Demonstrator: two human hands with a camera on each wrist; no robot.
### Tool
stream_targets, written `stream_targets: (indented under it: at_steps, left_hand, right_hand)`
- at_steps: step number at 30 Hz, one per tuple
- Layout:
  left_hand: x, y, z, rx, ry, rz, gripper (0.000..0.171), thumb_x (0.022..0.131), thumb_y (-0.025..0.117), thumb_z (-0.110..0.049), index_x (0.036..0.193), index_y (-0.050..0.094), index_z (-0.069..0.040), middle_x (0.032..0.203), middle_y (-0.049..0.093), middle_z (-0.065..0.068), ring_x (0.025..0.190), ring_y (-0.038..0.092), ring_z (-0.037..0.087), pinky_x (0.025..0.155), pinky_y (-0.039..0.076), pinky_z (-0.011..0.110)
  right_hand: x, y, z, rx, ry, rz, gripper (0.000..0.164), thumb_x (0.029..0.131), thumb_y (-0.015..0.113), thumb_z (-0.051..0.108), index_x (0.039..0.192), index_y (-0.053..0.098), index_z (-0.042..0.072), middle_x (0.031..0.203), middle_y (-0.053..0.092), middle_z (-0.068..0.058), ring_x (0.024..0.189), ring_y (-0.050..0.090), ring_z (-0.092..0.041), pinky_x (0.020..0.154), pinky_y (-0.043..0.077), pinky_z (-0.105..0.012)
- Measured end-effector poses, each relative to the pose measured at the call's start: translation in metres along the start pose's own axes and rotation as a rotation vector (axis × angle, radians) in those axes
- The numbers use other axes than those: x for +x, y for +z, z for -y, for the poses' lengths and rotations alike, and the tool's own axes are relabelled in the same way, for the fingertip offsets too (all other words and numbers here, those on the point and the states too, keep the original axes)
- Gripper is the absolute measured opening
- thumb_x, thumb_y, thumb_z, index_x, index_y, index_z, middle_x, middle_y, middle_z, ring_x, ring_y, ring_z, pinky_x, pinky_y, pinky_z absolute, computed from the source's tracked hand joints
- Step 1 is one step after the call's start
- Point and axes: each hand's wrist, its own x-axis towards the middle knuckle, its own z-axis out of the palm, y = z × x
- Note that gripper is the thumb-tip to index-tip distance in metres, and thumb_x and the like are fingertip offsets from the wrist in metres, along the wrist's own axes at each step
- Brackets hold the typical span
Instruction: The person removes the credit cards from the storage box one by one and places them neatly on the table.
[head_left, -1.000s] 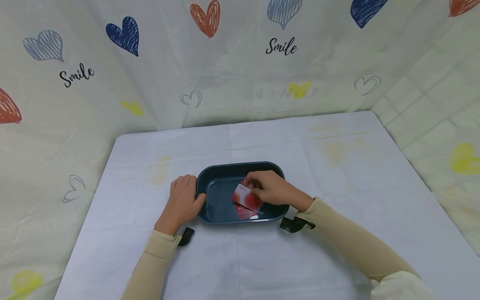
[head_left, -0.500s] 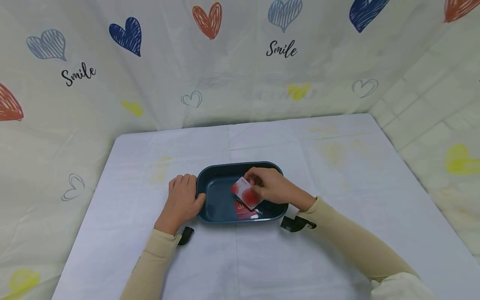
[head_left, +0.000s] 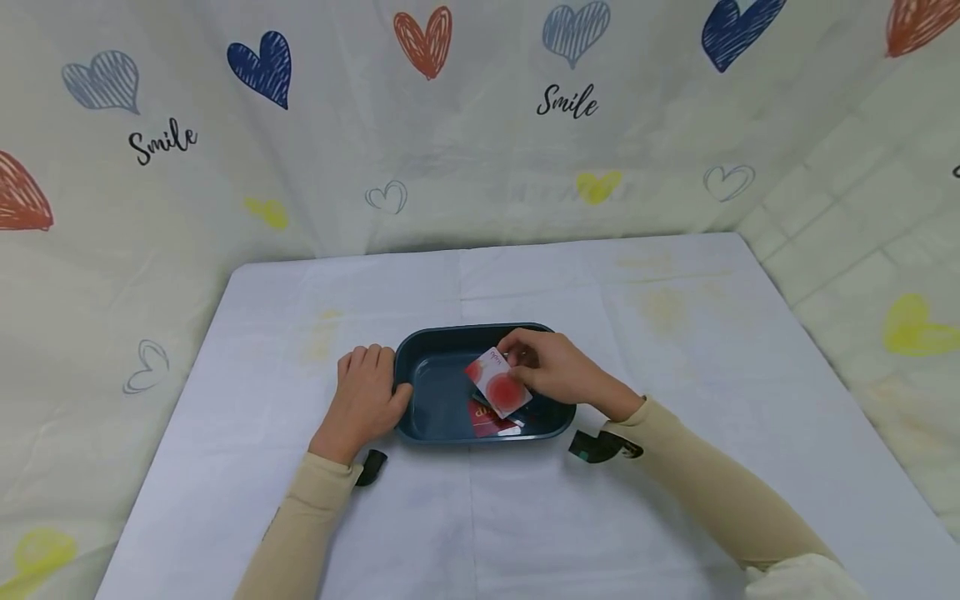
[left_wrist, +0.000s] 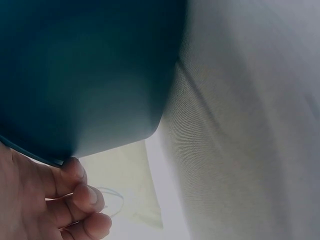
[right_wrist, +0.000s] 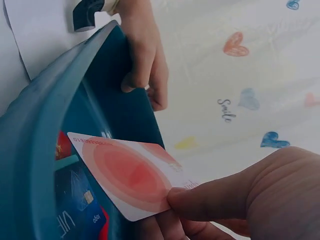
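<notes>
My right hand (head_left: 558, 367) pinches a white plastic card (head_left: 501, 385) with red circles between thumb and fingers, tilted over the right part of a dark teal tray (head_left: 435, 333). The right wrist view shows the thumb on the printed face of the card (right_wrist: 132, 175). Below it in the tray lie a blue card (right_wrist: 75, 200) with a gold chip and a red card (head_left: 489, 421), overlapping each other. My left hand (head_left: 367, 400) grips the tray's left end, thumb inside the rim and fingers outside. In the left wrist view those fingers (left_wrist: 85, 197) show beside the outer wall.
A white cloth covers the table (head_left: 465, 517) under the tray. Behind it hangs a pale curtain (head_left: 480, 133) printed with hearts and the word Smile. Each wrist carries a black camera mount (head_left: 600, 447).
My right hand has lifted the white and red card slightly and turned it more upright, uncovering more of the cards beneath. The left hand stays on the tray's end.
</notes>
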Motion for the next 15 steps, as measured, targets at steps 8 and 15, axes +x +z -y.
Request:
stream_targets:
  at_steps: [8,15]
  left_hand:
    - [-0.001,-0.001,-0.002,-0.002,0.0,0.002,0.016,0.091,0.058,-0.02,0.092,0.05,-0.006,0.085,0.044,0.009,0.085,0.037,0.029,0.093,0.032,0.049]
    - [0.0,-0.003,-0.002,0.003,-0.005,0.014,0.016,0.092,0.058,-0.02,0.092,0.05,-0.006,0.085,0.044,0.009,0.085,0.037,0.029,0.093,0.032,0.049]
  right_hand:
    - [-0.005,-0.005,-0.002,0.07,0.028,-0.05,0.031,0.095,0.069,0.012,0.125,0.064,0.009,0.104,0.068,-0.007,0.087,0.066,-0.017,0.079,0.056,-0.028]
    - [-0.011,-0.014,0.0,0.175,0.035,-0.088,0.028,0.096,0.067,0.009,0.123,0.064,0.008,0.101,0.066,-0.009,0.084,0.067,-0.018,0.077,0.057,-0.025]
